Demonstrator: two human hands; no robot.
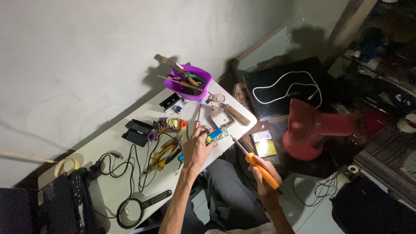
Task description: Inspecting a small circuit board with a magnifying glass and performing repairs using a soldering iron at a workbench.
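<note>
On the white table, below the purple tool bowl, the left hand pins the small circuit board. The right hand grips an orange soldering iron, tip short of the board: soldering looks unfinished.

Right hand grips soldering iron

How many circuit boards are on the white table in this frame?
2 that I can make out. A green circuit board lies under the left hand near the table's edge; a second board with coloured parts sits behind it, beside black blocks. Clutter may hide others.
</note>
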